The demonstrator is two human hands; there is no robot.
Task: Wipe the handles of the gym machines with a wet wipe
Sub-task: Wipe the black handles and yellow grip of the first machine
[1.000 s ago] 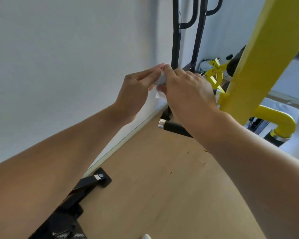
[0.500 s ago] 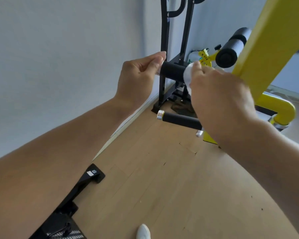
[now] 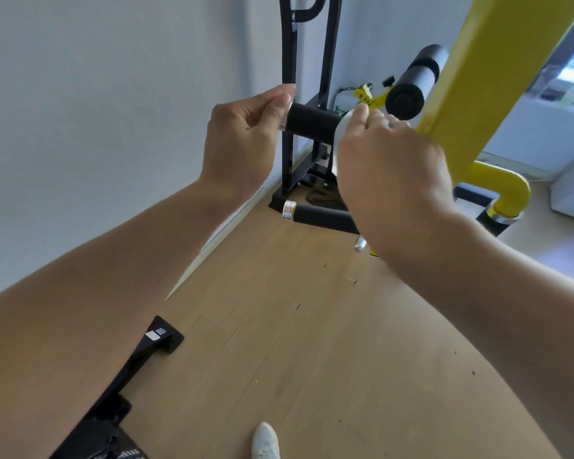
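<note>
A black foam handle (image 3: 312,122) runs level across the middle of the view, and both hands meet it from either end. The left hand (image 3: 242,134) sits at the handle's left end, fingers curled, thumb and fingertips pinching at the end cap. The right hand (image 3: 391,167) is at the handle's right end, its fingers curled and pinching a white wet wipe (image 3: 342,127) against the foam (only an edge of the wipe shows past the thumb). Behind the handle stands a black upright frame (image 3: 289,94) by the wall. To the handle's right rises a yellow beam (image 3: 478,77), with a black foam roller (image 3: 415,81) just beside it. Below the handle, a second black grip (image 3: 322,217) with a silver end lies over the wooden floor (image 3: 295,326).
</note>
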